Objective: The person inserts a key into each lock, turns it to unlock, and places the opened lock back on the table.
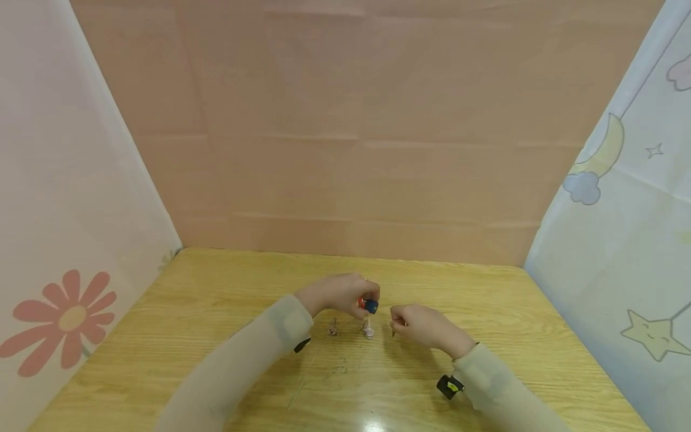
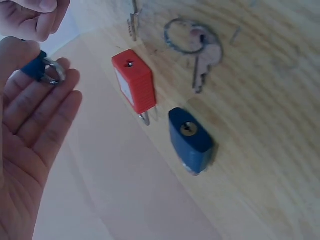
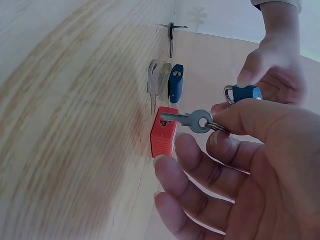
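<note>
Two pale sleeves (image 1: 243,366) reach in from the near side, a black wrist device (image 1: 450,387) showing under the right one. Into the middle, and here are two key sets on the table: one with a ring (image 2: 214,54) to the left, another (image 3: 153,80) to the right; how many keys each has, I can't tell. Level with them, my right hand (image 1: 421,325) has thumb and finger clamped on the ring of a third, a single key (image 3: 189,120), its other fingers loosely bent. A touch farther and left, my left hand (image 1: 342,294) pinches a blue padlock (image 3: 245,93)! Three padlocks in all: that one, plus two standing beyond the keys, a second blue padlock (image 2: 191,142) left and one red padlock (image 2: 134,82) right, keyholes towards me. Far back, one plain pinkish wall (image 1: 345,132) rises behind the wooden table (image 1: 243,270).
</note>
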A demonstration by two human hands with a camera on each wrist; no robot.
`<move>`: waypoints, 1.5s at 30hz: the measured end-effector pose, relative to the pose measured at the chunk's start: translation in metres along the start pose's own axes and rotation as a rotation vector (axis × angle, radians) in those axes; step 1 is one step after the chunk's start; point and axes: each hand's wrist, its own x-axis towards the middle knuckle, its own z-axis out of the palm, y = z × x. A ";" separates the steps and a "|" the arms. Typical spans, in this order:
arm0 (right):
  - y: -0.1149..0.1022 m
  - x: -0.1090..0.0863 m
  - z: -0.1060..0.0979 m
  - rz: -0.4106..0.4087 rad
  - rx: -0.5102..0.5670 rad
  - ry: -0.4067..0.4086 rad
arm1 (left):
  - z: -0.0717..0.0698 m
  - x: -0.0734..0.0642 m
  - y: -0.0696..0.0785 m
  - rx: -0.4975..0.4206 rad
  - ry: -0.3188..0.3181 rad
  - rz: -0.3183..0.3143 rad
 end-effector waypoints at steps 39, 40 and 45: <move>0.003 0.007 -0.001 -0.020 0.137 0.049 | 0.018 -0.006 -0.009 0.112 0.308 0.067; 0.003 0.007 -0.002 -0.024 0.154 0.055 | 0.017 -0.006 -0.008 0.106 0.307 0.070; 0.007 0.009 -0.001 -0.003 0.253 0.056 | 0.015 -0.008 -0.005 0.110 0.300 0.073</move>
